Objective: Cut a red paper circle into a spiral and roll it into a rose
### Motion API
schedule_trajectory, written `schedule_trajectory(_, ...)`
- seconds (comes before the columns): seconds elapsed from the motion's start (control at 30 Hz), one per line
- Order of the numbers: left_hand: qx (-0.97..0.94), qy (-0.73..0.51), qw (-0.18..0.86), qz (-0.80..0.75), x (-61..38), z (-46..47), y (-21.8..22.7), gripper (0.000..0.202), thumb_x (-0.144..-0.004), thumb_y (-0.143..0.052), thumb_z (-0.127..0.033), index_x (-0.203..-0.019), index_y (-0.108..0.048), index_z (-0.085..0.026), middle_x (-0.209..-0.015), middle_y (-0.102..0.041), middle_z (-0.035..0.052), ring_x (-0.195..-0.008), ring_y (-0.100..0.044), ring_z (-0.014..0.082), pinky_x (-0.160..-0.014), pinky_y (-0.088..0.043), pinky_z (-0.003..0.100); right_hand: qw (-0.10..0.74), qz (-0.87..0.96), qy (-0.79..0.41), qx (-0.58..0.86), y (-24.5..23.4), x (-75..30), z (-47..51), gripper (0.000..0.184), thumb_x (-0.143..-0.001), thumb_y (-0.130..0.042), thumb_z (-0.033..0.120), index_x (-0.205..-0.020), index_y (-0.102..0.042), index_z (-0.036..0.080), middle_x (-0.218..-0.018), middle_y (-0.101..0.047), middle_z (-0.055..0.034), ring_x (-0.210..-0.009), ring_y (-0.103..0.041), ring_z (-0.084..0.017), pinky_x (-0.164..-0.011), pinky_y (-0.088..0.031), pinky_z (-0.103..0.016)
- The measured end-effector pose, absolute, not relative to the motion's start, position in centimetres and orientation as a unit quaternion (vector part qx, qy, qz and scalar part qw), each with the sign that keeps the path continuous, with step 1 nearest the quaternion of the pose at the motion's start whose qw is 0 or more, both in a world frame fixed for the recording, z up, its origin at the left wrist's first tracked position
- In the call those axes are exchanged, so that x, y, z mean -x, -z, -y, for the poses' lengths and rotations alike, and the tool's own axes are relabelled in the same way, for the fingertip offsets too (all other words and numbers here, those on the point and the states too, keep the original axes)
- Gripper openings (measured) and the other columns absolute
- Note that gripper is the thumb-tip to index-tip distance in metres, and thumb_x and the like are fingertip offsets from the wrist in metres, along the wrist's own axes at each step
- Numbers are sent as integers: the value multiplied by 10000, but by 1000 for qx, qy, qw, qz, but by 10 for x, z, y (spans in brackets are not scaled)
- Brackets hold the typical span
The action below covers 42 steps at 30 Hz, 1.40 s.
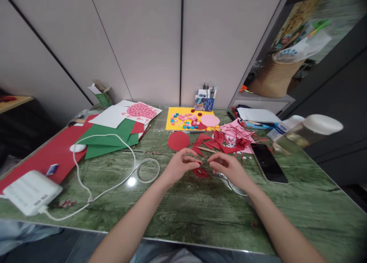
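The left hand (183,166) is holding its fingertips together, apparently pinching a small red piece (200,163). The right hand (229,168) is facing it, just beside, with thumb and index close; whether it is gripping anything cannot be told. A red paper strip (201,173) is lying below the gap between the hands. Just beyond the left hand, a red disc (178,140) is lying bare. Farther beyond, a yellow sheet (168,121) is carrying many coloured balls (185,120). By judgement, work is standing partway: those balls are appearing finished, whereas red scraps (212,144) beyond the right hand are lying unformed.
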<state>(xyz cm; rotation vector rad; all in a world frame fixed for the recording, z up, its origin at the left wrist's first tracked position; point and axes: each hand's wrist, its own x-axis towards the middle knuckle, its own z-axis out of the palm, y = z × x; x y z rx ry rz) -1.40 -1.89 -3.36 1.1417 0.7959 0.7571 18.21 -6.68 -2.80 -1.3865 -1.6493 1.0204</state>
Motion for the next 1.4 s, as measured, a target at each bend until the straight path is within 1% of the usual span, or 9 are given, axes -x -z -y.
schedule_trajectory(0.13, -486, -323, 737, -341, 13, 21, 35, 395, -574, -778, -250, -888, -553, -166, -765, -712, 42, -680, -647, 155, -697, -451, 274, 381, 701, -301, 523, 27, -180, 70, 172, -770, -648, 321, -911, -651, 223, -914, -619, -36, -833, -579, -180, -757, -446, -304)
schedule_trajectory(0.23, -476, -337, 740, -335, 14, 19, 35, 396, -584, -774, -246, -902, -553, -165, -788, -712, 46, -691, -645, 146, -699, -450, 265, 380, 695, -334, 511, 28, -180, 71, 226, -776, -640, 311, -985, -616, 230, -943, -609, -40, -873, -585, -187, -781, -456, -317)
schedule_trajectory(0.33, -474, -348, 737, -334, 15, 19, 36, 385, -596, -766, -234, -905, -548, -164, -798, -712, 46, -696, -644, 141, -692, -447, 255, 371, 671, -404, 499, 28, -177, 71, 269, -766, -640, 308, -1004, -551, 217, -918, -609, -29, -828, -599, -174, -770, -479, -315)
schedule_trajectory(0.6, -534, -348, 686, -351, 13, 22, 37, 328, -626, -738, -216, -883, -538, -179, -807, -712, 54, -766, -659, 175, -724, -453, 278, 327, 647, -441, 529, 41, -167, 71, 101, -812, -519, 261, -895, -489, 212, -656, -590, 29, -560, -586, -133, -564, -466, -256)
schedule_trajectory(0.8, -531, -331, 697, -349, 12, 22, 37, 340, -614, -749, -234, -887, -555, -174, -774, -707, 47, -716, -652, 168, -680, -453, 268, 328, 653, -452, 512, 38, -167, 72, 110, -850, -472, 313, -902, -500, 220, -713, -592, 16, -595, -577, -129, -559, -458, -245)
schedule_trajectory(0.97, -514, -335, 707, -352, 12, 22, 36, 364, -594, -765, -254, -882, -560, -169, -777, -712, 57, -713, -652, 169, -695, -455, 275, 283, 686, -382, 550, 35, -167, 74, 206, -781, -584, 335, -951, -546, 225, -666, -624, 19, -592, -585, -152, -558, -437, -254)
schedule_trajectory(1.23, -487, -311, 747, -328, 12, 22, 40, 398, -582, -781, -246, -901, -560, -159, -784, -713, 60, -665, -635, 140, -689, -454, 267, 283, 654, -370, 596, 47, -167, 70, 123, -847, -459, 287, -951, -491, 229, -529, -575, 55, -442, -580, -158, -476, -422, -258)
schedule_trajectory(1.3, -485, -301, 754, -327, 12, 22, 41, 411, -568, -789, -248, -901, -567, -156, -748, -708, 51, -648, -632, 139, -675, -447, 261, 287, 661, -358, 594, 46, -167, 70, 134, -850, -461, 286, -970, -484, 230, -593, -610, 34, -499, -605, -168, -509, -449, -273)
schedule_trajectory(1.4, -482, -301, 752, -335, 13, 21, 41, 407, -554, -796, -248, -883, -574, -157, -719, -701, 39, -641, -630, 141, -668, -439, 258, 319, 702, -280, 572, 42, -166, 71, 158, -824, -521, 268, -978, -514, 233, -837, -654, -33, -769, -631, -206, -686, -488, -334)
